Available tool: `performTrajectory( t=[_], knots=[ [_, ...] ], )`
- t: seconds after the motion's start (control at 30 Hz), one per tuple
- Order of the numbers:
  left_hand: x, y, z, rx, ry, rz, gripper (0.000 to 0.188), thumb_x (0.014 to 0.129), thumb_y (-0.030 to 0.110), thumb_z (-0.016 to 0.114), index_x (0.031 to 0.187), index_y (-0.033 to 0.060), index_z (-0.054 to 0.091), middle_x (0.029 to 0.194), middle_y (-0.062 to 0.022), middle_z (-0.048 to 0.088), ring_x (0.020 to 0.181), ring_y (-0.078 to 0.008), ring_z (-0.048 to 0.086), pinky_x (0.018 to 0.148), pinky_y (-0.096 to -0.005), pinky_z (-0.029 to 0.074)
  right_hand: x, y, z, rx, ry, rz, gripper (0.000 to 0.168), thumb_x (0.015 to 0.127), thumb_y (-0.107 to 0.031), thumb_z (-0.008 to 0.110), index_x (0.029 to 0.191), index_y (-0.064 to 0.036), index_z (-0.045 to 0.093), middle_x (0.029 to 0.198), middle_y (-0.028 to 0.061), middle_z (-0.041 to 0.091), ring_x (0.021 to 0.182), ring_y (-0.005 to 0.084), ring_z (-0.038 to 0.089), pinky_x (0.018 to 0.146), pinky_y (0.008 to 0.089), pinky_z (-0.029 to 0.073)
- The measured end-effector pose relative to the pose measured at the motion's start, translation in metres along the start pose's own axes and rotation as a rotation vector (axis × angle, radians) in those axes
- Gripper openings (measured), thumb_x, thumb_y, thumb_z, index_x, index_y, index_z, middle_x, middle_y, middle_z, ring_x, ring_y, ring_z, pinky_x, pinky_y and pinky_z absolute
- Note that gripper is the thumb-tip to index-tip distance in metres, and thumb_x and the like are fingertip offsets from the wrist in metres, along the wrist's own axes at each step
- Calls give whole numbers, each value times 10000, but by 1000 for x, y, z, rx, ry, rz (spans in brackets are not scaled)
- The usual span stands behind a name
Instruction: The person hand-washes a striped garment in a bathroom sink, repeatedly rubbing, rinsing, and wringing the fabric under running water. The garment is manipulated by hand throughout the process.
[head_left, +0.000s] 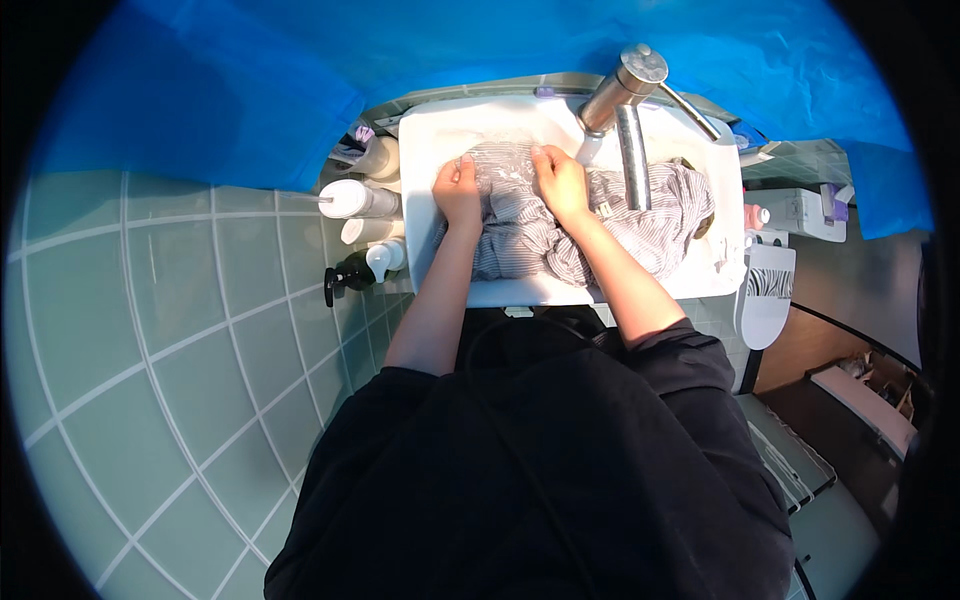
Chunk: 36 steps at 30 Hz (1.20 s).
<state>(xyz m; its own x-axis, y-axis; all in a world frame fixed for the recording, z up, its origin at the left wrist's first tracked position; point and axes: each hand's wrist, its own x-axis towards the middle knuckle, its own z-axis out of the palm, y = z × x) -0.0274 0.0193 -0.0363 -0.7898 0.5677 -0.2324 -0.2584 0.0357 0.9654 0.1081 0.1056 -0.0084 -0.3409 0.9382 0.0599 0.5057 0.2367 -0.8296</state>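
Observation:
A wet garment of grey-and-white striped cloth lies bunched across a white washbasin. My left hand grips the cloth near the basin's left side, with its fingers curled in. To its right, my right hand pinches the same cloth, and a stretch of it spans between the two hands. Whitish suds or water show on that stretch. A metal single-lever faucet reaches over the garment, right of my right hand. The folds hide part of the basin's bottom.
Several bottles stand left of the basin, among them a white pump bottle and a dark pump bottle, beside a tiled wall. Blue plastic sheeting hangs beyond the basin. A white toilet lid is at the right.

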Motion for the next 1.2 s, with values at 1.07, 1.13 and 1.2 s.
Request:
performTrajectory(
  t=[1.07,1.13,1.2],
  knots=[
    [-43,89,-14,384,-761,-58,281,928,193,616,1124,-7,602,957,-35,648,853,-84,593,763,-238,489,8,-67,-29,675,-333,265,374,926,-282,592,620,-67,603,571,-27,552,492,56,445,469,247,348],
    [-43,103,-25,282,-789,-21,247,941,198,602,1053,-20,636,924,-12,636,849,-65,571,730,-223,469,8,-77,-44,759,-435,285,358,942,-321,579,705,-59,632,625,-20,582,517,51,462,490,234,365],
    [-42,116,-33,281,-695,13,240,947,189,586,1049,-21,641,891,-2,635,812,-71,562,723,-231,462,5,-83,-62,747,-536,303,327,949,-338,571,795,-62,656,697,-37,595,587,35,474,539,212,367]
  ],
)
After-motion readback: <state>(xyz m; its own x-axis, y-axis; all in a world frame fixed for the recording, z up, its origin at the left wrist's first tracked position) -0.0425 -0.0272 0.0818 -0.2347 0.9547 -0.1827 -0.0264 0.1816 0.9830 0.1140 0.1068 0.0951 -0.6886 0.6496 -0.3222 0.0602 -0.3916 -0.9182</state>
